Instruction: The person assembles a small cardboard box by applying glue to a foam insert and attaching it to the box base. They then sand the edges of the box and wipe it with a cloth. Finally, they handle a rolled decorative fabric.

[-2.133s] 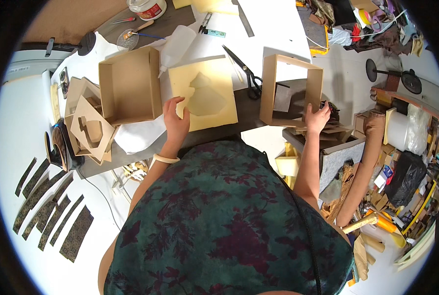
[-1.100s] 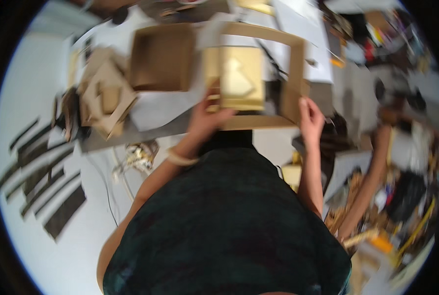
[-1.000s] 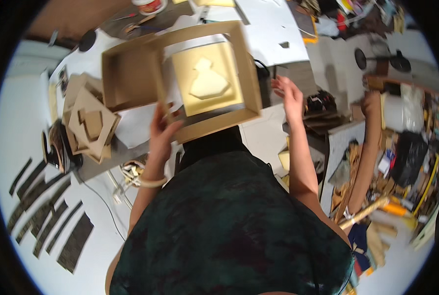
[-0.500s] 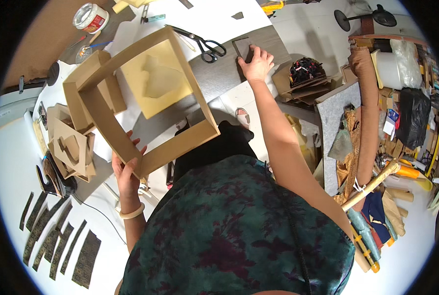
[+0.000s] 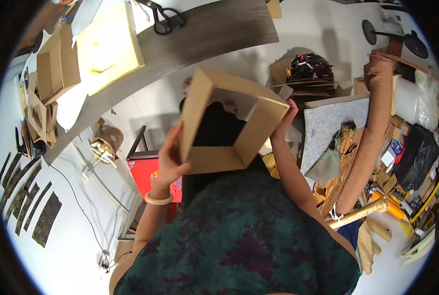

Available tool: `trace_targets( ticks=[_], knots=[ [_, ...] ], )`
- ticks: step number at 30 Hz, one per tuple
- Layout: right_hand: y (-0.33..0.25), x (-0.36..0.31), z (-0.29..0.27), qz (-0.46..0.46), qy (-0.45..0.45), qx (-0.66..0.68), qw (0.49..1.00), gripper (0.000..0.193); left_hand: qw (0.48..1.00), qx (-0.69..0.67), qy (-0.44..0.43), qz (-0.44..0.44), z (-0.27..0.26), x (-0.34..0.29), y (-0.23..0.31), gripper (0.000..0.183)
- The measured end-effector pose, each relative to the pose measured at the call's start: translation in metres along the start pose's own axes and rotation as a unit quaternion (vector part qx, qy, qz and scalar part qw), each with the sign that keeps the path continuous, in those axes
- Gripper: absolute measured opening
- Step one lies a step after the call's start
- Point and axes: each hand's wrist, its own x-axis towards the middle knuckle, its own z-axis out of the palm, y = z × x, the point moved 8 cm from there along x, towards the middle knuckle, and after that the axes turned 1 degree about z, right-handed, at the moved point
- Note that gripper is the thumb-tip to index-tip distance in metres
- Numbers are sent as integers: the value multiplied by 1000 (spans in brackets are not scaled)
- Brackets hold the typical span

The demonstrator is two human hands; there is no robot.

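- Holding the cardboard frame [image 5: 217, 160] up in the air, clear of the surface [image 5: 214, 32], the left hand [image 5: 169, 160] grips its left wall, seemingly to steady it.
- The right hand [image 5: 285, 119] pinches a small grey block [image 5: 285, 92] at the frame's far right corner, apparently to keep it against the rim.
- Being bottomless, the frame shows dark clothing [image 5: 219, 128] through it.
- A round bin [image 5: 114, 134] below holds pale scraps [image 5: 101, 147].
- One carton [image 5: 280, 73] holds a dark, coloured-flecked clump [image 5: 309, 67].

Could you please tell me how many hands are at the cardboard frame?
2 at the cardboard frame: the left hand grips its left side; the right hand, holding a small grey piece, is at its right corner. Some fingers are partly hidden.
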Motion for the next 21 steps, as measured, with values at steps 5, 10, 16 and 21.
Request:
trace_targets(
  ticks=[5, 10, 16, 21],
  knots=[
    [151, -36, -14, 298, -18, 143, 943, 51, 986, -75, 10, -149, 39, 22, -112, 92],
    [202, -26, 10, 243, -9, -69, 967, 60, 931, -199, 99, -288, 18, 88, -278, 81],
    [300, 1, 76, 214, -33, -52, 975, 65, 912, -151, 147, -352, -24, 199, -440, 78],
    [398, 42, 129, 161, -34, 21, 986, 64, 925, -122, 144, -330, -41, 274, -544, 75]
  ],
)
